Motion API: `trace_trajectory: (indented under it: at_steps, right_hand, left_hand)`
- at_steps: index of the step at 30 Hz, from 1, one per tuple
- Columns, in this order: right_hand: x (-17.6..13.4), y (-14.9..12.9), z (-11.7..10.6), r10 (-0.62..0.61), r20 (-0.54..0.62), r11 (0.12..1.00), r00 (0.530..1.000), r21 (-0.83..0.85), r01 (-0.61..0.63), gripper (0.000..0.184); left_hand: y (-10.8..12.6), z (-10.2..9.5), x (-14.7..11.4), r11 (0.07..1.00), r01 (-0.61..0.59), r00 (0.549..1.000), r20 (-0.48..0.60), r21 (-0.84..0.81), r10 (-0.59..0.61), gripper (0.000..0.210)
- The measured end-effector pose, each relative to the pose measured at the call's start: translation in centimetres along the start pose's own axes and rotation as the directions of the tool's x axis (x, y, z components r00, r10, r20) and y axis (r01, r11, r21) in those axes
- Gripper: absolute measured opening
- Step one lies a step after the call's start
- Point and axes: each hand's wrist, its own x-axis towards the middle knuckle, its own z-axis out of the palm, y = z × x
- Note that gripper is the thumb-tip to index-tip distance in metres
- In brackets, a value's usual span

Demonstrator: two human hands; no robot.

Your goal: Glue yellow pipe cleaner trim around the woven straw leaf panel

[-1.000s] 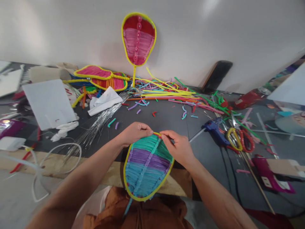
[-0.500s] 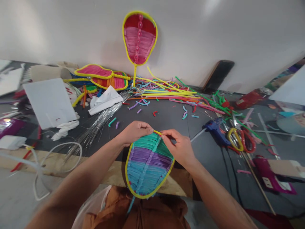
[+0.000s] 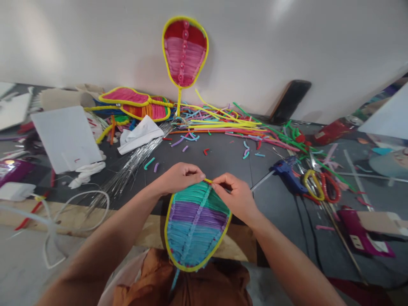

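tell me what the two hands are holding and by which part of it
The left hand and right hand hold the green, purple and blue paddle-shaped piece, pinching its yellow edging at the far end.

Single head view, forward and down, close above table point(image 3: 228, 156).

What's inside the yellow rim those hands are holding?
Inside the rim: green, purple and blue rows, and a pale middle strip. The left hand and right hand hide bits near the top.

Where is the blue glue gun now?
In the head view, the blue glue gun lies right of the right hand, beside the yellow scissor handle.
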Motion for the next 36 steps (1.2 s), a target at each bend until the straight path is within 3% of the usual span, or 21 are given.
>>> trace_trajectory:
  at_steps: [7,13,20,27,36]
  right_hand:
    - [0.0,-0.2,0.7,-0.021,0.050,0.999,0.999,0.029,0.020,0.010]
    - [0.6,0.0,0.1,0.115,0.179,0.943,0.977,0.291,-0.164,0.021]
    - [0.6,0.1,-0.4,0.193,0.328,0.912,0.925,0.286,-0.293,0.029]
    - [0.7,0.1,-0.3,0.215,0.355,0.895,0.910,0.300,-0.329,0.027]
    - [0.7,0.3,-0.1,0.162,0.286,0.956,0.944,0.191,-0.222,0.022]
  left_hand:
    - [-0.3,0.2,0.0,0.992,0.107,0.989,0.107,-0.068,-0.100,0.029]
    - [-0.4,0.2,0.1,0.980,0.147,0.985,0.106,-0.134,-0.134,0.027]
    - [-0.4,0.3,-0.1,0.977,0.148,0.986,0.098,-0.153,-0.134,0.024]
    - [-0.3,0.3,0.0,0.976,0.145,0.986,0.102,-0.163,-0.129,0.023]
    - [-0.6,0.4,0.0,0.976,0.144,0.985,0.113,-0.160,-0.127,0.027]
